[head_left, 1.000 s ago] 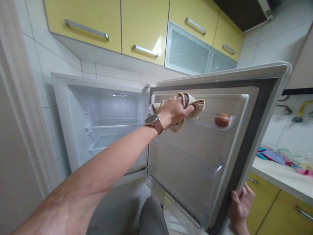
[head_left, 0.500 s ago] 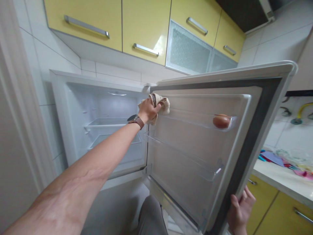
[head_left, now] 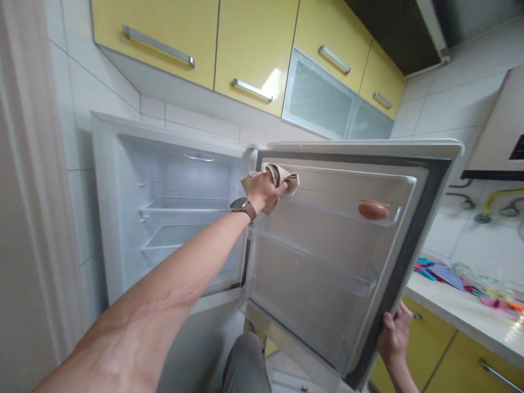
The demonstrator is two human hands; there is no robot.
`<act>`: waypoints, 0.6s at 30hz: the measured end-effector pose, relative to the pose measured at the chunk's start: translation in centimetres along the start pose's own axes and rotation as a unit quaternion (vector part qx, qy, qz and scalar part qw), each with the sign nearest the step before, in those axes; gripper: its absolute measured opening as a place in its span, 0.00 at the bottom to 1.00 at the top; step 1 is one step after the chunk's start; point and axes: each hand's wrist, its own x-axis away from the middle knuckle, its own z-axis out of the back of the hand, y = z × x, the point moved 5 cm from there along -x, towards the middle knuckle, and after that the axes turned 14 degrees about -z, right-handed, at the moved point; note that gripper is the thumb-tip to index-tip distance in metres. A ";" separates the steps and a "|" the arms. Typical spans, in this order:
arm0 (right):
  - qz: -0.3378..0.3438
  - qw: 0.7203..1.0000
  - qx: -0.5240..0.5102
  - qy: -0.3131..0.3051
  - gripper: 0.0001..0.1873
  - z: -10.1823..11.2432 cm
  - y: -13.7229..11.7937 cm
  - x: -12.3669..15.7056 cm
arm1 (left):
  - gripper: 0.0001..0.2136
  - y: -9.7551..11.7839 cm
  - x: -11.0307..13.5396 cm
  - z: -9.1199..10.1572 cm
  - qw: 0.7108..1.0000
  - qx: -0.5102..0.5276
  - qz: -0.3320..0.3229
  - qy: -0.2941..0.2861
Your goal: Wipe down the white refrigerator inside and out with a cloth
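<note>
My left hand (head_left: 264, 190), with a dark watch on its wrist, is closed around a crumpled beige cloth (head_left: 290, 181). It presses the cloth against the upper hinge side of the open fridge door (head_left: 303, 262), above the clear upper door shelf. Down at the door's free edge, my right hand (head_left: 395, 334) grips the rim beside the grey gasket (head_left: 403, 262), its fingers partly hidden. A reddish-brown rounded object (head_left: 373, 209) rests at the outer end of that upper door shelf.
The fridge compartment (head_left: 147, 153) stands open on the left, with clear shelves (head_left: 180, 204) inside. Yellow wall cabinets (head_left: 254, 49) hang above. On the right, a white counter (head_left: 462, 311) carries colourful items (head_left: 450, 275). My knee (head_left: 245, 363) is below the door.
My left hand and the cloth have moved slightly right along the top of the door. The door's free edge appears swung a little further open, my right hand still on it. The view has shifted.
</note>
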 end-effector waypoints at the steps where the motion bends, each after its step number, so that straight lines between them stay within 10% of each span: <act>1: -0.008 1.000 0.010 -0.004 0.48 -0.1 0.1 -0.5 | 0.19 0.2 -0.1 -0.2 1.000 -0.003 -0.002 0.000; 5: -0.009 1.000 0.008 0.026 0.44 0.3 -2.0 -2.4 | 0.20 1.0 -0.4 -0.7 1.000 -0.006 -0.014 0.001; 11: 0.164 0.976 -0.105 0.097 0.29 0.6 -13.3 -4.4 | 0.21 1.4 -0.5 -1.1 1.000 -0.008 -0.006 -0.001; 18: 0.277 0.952 -0.113 -0.062 0.14 -3.5 -22.4 -3.6 | 0.20 1.2 -0.3 -0.9 1.000 0.003 -0.019 0.015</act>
